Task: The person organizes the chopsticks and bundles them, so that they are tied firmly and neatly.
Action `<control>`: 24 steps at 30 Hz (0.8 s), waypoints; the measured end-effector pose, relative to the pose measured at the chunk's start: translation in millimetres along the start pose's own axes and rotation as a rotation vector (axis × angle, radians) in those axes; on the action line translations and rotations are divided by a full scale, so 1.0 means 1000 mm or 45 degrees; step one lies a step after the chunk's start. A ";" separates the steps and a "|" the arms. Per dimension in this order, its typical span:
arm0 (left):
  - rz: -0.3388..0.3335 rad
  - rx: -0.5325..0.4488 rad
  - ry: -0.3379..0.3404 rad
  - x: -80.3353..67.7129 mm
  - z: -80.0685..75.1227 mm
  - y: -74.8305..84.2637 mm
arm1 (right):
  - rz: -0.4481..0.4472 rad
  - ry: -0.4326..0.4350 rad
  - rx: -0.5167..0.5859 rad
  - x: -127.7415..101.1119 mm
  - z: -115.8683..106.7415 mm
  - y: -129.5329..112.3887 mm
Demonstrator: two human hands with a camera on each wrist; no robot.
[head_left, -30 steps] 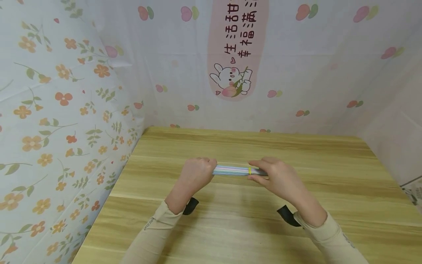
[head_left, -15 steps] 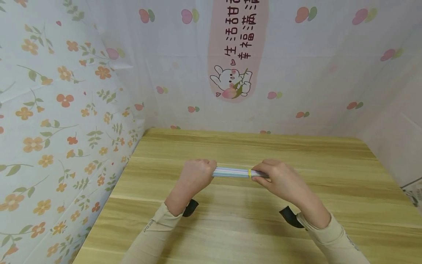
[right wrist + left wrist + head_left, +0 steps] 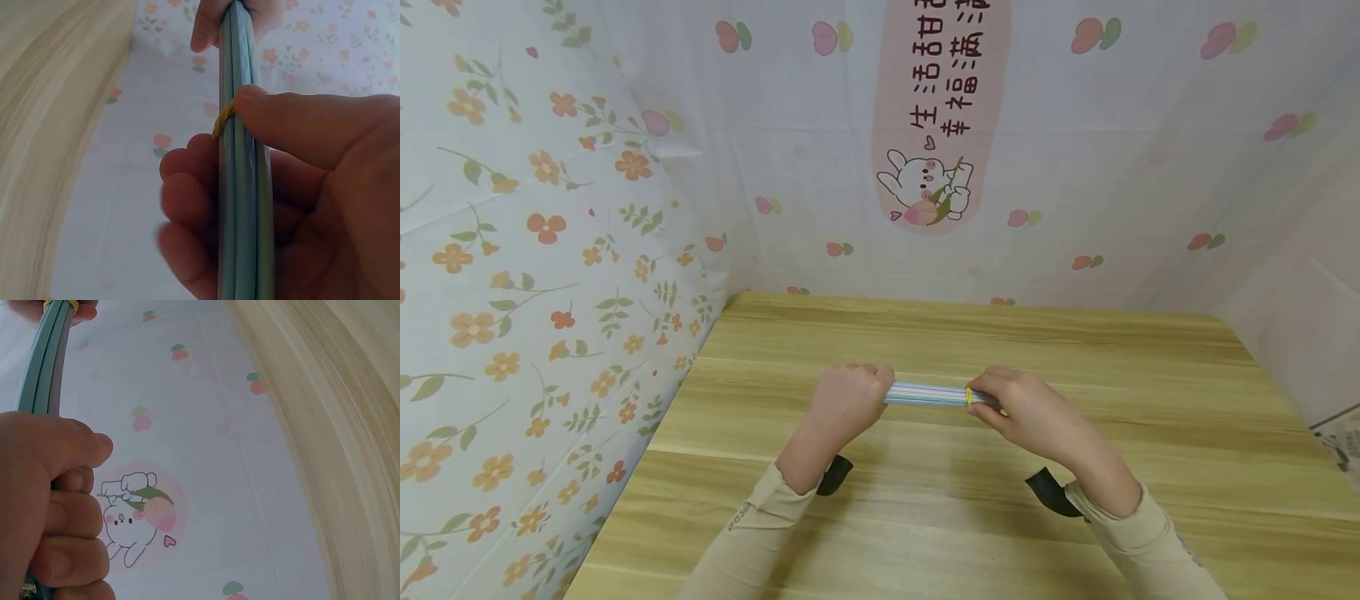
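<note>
A bundle of slim pastel pencils (image 3: 927, 393) is held level above the table between both hands. My left hand (image 3: 852, 404) grips its left end in a fist, with the thumb along the near side in the left wrist view. A yellow rubber band (image 3: 224, 119) circles the bundle toward its right end. My right hand (image 3: 1033, 415) holds that end. In the right wrist view its thumb (image 3: 275, 119) presses on the pencils at the band and its fingers (image 3: 185, 199) curl under them. The left end is mostly hidden in the left fist.
The wooden table (image 3: 917, 500) spreads beneath both hands. A white cloth with printed fruit (image 3: 1075, 167) hangs behind it, and a flowered cloth (image 3: 550, 283) hangs on the left. Black straps (image 3: 1052, 493) hang from both wrists.
My right thumb and fingers have drawn in on the bundle at the rubber band, and that hand has shifted slightly left. My left hand keeps its grip nearly still.
</note>
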State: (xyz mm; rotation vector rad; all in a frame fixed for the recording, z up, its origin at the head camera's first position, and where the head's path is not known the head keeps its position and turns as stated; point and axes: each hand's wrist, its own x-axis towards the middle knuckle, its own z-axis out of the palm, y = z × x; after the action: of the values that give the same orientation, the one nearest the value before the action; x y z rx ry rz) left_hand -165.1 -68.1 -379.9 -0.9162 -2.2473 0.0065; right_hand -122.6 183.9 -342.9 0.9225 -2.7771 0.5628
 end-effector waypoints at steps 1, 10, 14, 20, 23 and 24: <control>0.001 -0.006 0.001 0.000 0.000 0.000 | -0.001 0.001 0.015 0.000 0.000 0.000; 0.000 -0.016 0.003 0.000 0.001 0.000 | 0.034 0.016 0.049 0.002 0.003 -0.001; -0.001 -0.024 -0.001 0.001 0.001 -0.001 | 0.047 0.048 0.029 0.003 0.004 -0.002; 0.003 -0.041 -0.010 0.003 -0.001 -0.002 | 0.015 0.112 -0.049 0.007 0.007 -0.003; 0.000 -0.045 -0.016 0.003 -0.001 -0.002 | 0.028 0.120 -0.065 0.009 0.008 -0.004; -0.001 -0.042 -0.016 0.003 -0.001 -0.002 | 0.036 0.122 -0.071 0.009 0.009 -0.005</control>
State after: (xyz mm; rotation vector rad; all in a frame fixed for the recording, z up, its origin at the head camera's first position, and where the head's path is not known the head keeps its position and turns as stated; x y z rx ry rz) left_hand -167.2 -68.1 -376.9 -0.9357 -2.2655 -0.0251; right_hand -127.1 171.6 -347.2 0.8241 -2.7097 0.5165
